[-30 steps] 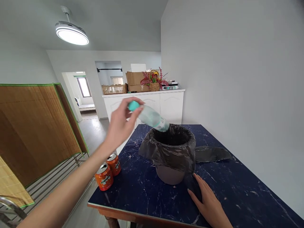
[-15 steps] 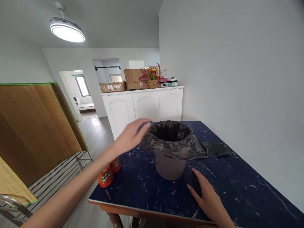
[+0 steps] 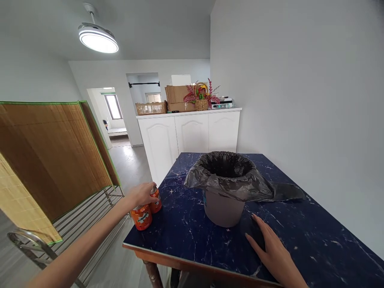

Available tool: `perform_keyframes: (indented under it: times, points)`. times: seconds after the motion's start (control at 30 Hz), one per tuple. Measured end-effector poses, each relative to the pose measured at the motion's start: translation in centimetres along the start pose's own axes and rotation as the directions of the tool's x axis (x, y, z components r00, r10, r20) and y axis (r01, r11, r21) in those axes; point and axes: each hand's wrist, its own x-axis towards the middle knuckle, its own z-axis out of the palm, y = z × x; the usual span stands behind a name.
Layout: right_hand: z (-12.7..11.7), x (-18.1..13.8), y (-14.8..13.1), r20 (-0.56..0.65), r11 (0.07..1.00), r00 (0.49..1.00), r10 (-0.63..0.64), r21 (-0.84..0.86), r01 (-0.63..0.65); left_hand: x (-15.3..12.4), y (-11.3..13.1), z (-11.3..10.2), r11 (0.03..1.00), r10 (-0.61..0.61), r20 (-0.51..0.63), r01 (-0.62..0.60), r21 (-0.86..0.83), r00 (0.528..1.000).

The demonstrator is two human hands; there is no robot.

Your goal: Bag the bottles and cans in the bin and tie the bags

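My left hand (image 3: pixel 142 195) is at an orange Mirinda can (image 3: pixel 155 202) near the table's left edge. Its thumb lies across the can's upper side and its fingers reach round the top. A second Mirinda can (image 3: pixel 141 218) stands upright just in front, partly under my wrist. In the middle of the table is a grey trash bin (image 3: pixel 224 210), lined with a black garbage bag (image 3: pixel 234 186) folded over its rim. To the right of the bin's base, my right hand (image 3: pixel 271 248) rests on the tabletop, thumb and fingers apart, holding nothing.
The dark blue marbled table (image 3: pixel 186 236) meets a bare wall on the right. A white cabinet (image 3: pixel 192 134) behind it carries cardboard boxes (image 3: pixel 177 98) and a flower basket (image 3: pixel 201 102). On the left stands a metal rack (image 3: pixel 87 216) with a bamboo mat (image 3: pixel 60 156).
My left hand has moved left and down from beside the bin's rim to the farther can. My right hand stays on the table. The view has shifted slightly left.
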Motion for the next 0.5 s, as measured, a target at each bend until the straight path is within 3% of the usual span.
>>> perform_keyframes:
  times: [0.1, 0.17, 0.2, 0.23, 0.27, 0.3, 0.37, 0.5]
  points:
    - [-0.1, 0.0, -0.1, 0.001, 1.0, 1.0, 0.004, 0.007, -0.004, 0.1, 1.2, -1.9, 0.999, -0.015, -0.129, 0.01, -0.041, 0.992]
    - [-0.2, 0.0, -0.1, 0.002, 1.0, 1.0, 0.003, 0.007, -0.003, -0.1, 2.8, -4.6, 0.996, -0.024, -0.303, -0.004, -0.09, 0.953]
    - [-0.2, 0.0, -0.1, 0.003, 1.0, 1.0, 0.001, 0.008, -0.001, -0.2, 4.0, -6.1, 0.993, -0.023, -0.408, -0.027, -0.117, 0.913]
    - [-0.1, 0.0, 0.0, 0.005, 1.0, 1.0, -0.001, 0.008, 0.001, -0.3, 5.3, -7.6, 0.973, -0.01, -0.568, -0.123, -0.195, 0.823]
    - [-0.1, 0.0, 0.0, 0.004, 1.0, 1.0, -0.004, 0.009, 0.004, -0.4, 6.8, -9.0, 0.938, 0.02, -0.662, -0.242, -0.246, 0.75]
    - [-0.1, 0.0, 0.0, 0.002, 1.0, 1.0, -0.008, 0.01, 0.008, -0.4, 8.6, -10.1, 0.892, 0.052, -0.702, -0.349, -0.287, 0.71]
    - [0.0, 0.0, 0.1, -0.004, 1.0, 1.0, -0.015, 0.012, 0.015, -0.2, 12.3, -11.2, 0.783, 0.153, -0.681, -0.508, -0.359, 0.716]
    - [-0.1, 0.1, -0.1, -0.001, 1.0, 1.0, -0.015, 0.012, 0.015, 1.3, 18.6, -9.8, 0.723, 0.377, -0.503, -0.587, -0.366, 0.778]
